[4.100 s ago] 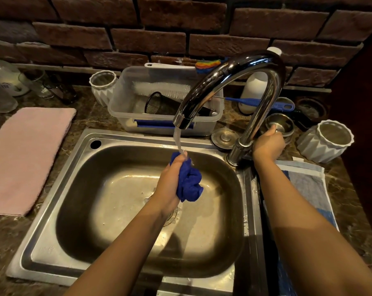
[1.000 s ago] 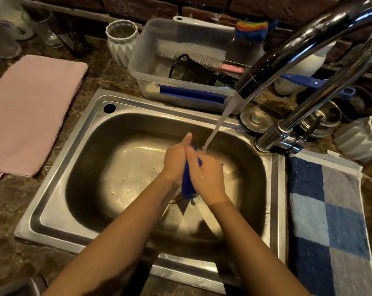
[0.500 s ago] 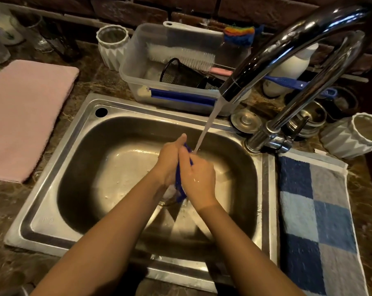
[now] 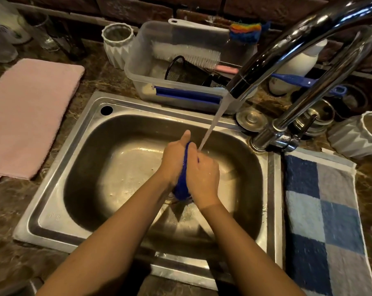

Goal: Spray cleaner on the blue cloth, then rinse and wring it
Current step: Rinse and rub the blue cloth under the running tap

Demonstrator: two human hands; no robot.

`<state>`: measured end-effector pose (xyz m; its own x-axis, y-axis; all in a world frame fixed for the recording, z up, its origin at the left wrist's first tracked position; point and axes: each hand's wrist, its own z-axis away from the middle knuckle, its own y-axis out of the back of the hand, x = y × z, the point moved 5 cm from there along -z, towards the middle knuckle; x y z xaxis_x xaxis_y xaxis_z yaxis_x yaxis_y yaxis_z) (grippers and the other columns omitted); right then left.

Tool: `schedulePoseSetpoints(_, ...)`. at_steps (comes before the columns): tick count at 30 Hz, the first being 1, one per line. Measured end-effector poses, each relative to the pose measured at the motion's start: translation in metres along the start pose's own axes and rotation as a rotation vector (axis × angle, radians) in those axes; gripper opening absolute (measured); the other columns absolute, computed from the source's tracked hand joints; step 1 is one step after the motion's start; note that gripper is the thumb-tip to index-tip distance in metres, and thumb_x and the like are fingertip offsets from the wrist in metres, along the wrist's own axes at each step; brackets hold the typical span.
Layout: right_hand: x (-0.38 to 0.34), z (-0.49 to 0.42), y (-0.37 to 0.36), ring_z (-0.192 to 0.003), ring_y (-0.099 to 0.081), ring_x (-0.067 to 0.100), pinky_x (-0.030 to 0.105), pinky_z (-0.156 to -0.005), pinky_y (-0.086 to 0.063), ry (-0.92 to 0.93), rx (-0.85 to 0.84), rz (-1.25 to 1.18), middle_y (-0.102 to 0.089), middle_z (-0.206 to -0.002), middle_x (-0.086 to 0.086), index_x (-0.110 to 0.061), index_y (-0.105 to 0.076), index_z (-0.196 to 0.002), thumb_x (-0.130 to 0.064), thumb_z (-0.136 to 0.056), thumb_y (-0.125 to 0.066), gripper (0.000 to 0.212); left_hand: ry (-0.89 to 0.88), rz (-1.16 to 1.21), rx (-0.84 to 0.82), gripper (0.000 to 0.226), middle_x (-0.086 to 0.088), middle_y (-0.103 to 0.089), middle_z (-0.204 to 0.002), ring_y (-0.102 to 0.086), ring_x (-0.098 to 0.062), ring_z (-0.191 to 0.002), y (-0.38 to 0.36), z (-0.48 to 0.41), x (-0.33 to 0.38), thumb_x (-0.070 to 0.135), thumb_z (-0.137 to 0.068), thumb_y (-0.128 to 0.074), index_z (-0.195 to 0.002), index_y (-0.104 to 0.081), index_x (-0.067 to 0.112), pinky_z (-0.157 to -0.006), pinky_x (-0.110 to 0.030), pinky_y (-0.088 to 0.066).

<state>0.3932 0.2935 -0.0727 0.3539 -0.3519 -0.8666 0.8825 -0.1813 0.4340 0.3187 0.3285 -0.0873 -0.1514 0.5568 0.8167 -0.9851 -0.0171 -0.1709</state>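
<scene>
1. The blue cloth (image 4: 183,178) is bunched into a narrow wad and held over the middle of the sink (image 4: 59,212), above the drain.
2. It is pressed between the left hand (image 4: 173,159) and the right hand (image 4: 203,178), both closed tightly on it, palms facing each other, so that only a thin blue strip and a lower lump are seen.
3. A stream of water (image 4: 212,122) is seen running from the faucet (image 4: 298,45) at the sink's back right corner, and it lands at the top of the cloth, against the right hand's fingers.
4. The faucet's base is fixed on the sink's right rim, well apart from the hands.
5. Behind the sink, a clear plastic bin (image 4: 138,67) is set, with a bristle brush (image 4: 189,54) and a black mesh cup (image 4: 185,70) inside it.
6. A pink towel (image 4: 29,116) is laid on the counter to the left of the sink.
7. A blue checked towel (image 4: 326,214) is laid to the right of the sink.
8. A white ribbed cup (image 4: 116,43) is stood behind the sink, just left of the bin.
</scene>
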Motion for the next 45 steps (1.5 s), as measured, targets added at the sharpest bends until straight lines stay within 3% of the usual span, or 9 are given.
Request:
schedulePoseSetpoints(6,0.015,-0.041,0.009,-0.055,-0.051,0.017,0.036,-0.06,-0.043,-0.056,0.158,-0.03,-0.051,-0.053,0.002,-0.014,-0.054,-0.055,-0.036,-0.098,-0.039,0.051,0.075,-0.115,0.056,0.041,-0.003,-0.062,-0.071,-0.06,-0.016,-0.071,-0.012,0.016,-0.026,0.047,-0.097,-0.037,-0.08,-0.061,0.018,-0.077,-0.033,-0.051)
schedulePoseSetpoints(11,0.042,-0.054,-0.007,-0.068,-0.054,0.019,0.041,-0.075,-0.048,-0.132,-0.099,-0.073,-0.056,-0.065,0.003,-0.017,-0.058,-0.062,-0.042,-0.095,-0.044,0.043,0.136,-0.054,-0.006,0.039,-0.009,-0.069,-0.099,-0.065,-0.026,-0.098,-0.002,0.012,-0.033,0.05,-0.094,-0.04,-0.093,-0.064,0.021,-0.096,-0.043,-0.05)
schedulePoseSetpoints(15,0.031,-0.052,0.005,-0.079,-0.058,0.009,0.021,-0.074,-0.046,-0.071,-0.329,-0.224,-0.062,-0.079,-0.005,-0.026,-0.063,-0.079,-0.035,-0.099,-0.039,0.032,0.175,0.039,-0.151,0.043,-0.018,-0.067,-0.111,-0.062,-0.034,-0.109,0.005,0.005,-0.03,0.051,-0.093,-0.044,-0.108,-0.064,0.015,-0.101,-0.047,-0.046)
schedulePoseSetpoints(21,0.027,-0.049,0.023,-0.079,-0.065,0.01,0.015,-0.063,-0.052,-0.023,-0.503,-0.032,-0.065,-0.085,-0.003,-0.018,-0.061,-0.096,-0.035,-0.087,-0.061,0.019,0.195,-0.051,-0.281,0.029,-0.009,-0.069,-0.089,-0.066,-0.017,-0.079,0.024,-0.009,-0.018,0.036,-0.092,-0.053,-0.103,-0.062,0.011,-0.078,-0.029,-0.052)
schedulePoseSetpoints(29,0.033,-0.043,0.033,-0.095,-0.065,0.032,0.041,-0.088,-0.052,-0.159,-0.547,-0.21,-0.067,-0.1,0.017,-0.007,-0.06,-0.106,-0.039,-0.091,-0.053,0.036,-0.082,-0.655,-0.213,0.028,0.0,-0.063,-0.072,-0.058,-0.012,-0.066,0.043,-0.02,0.002,0.04,-0.092,-0.051,-0.084,-0.059,0.014,-0.065,-0.021,-0.046)
schedulePoseSetpoints(34,0.038,-0.04,0.032,-0.088,-0.066,0.027,0.035,-0.08,-0.054,-0.17,-0.49,-0.311,-0.069,-0.098,0.015,-0.011,-0.062,-0.108,-0.037,-0.092,-0.052,0.032,0.087,-0.087,-0.089,0.023,-0.005,-0.064,-0.077,-0.062,-0.017,-0.07,0.036,-0.029,-0.021,0.036,-0.094,-0.05,-0.09,-0.057,0.014,-0.071,-0.031,-0.051)
schedulePoseSetpoints(37,0.031,-0.03,0.018,-0.071,-0.063,0.022,0.029,-0.074,-0.053,-0.161,-0.387,-0.253,-0.064,-0.074,0.01,-0.012,-0.063,-0.088,-0.049,-0.094,-0.041,0.043,0.224,0.299,0.028,0.029,-0.002,-0.063,-0.07,-0.063,-0.015,-0.064,0.018,-0.024,-0.046,0.041,-0.094,-0.049,-0.093,-0.058,0.014,-0.066,-0.03,-0.052)
schedulePoseSetpoints(41,0.027,-0.023,-0.005,-0.065,-0.055,0.016,0.028,-0.066,-0.046,-0.149,-0.11,-0.06,-0.054,-0.064,0.001,-0.021,-0.049,-0.064,-0.046,-0.097,-0.035,0.044,0.264,0.37,0.062,0.038,-0.002,-0.061,-0.07,-0.06,-0.013,-0.066,-0.005,-0.013,-0.064,0.045,-0.096,-0.041,-0.084,-0.061,0.015,-0.068,-0.029,-0.051)
schedulePoseSetpoints(45,0.025,-0.044,-0.004,-0.079,-0.05,0.028,0.036,-0.072,-0.038,-0.12,-0.021,0.017,-0.05,-0.074,0.008,-0.01,-0.055,-0.084,-0.027,-0.1,-0.028,0.036,0.266,0.363,0.119,0.038,-0.005,-0.067,-0.083,-0.064,-0.019,-0.078,-0.006,-0.007,-0.064,0.045,-0.096,-0.043,-0.101,-0.063,0.014,-0.075,-0.034,-0.055)
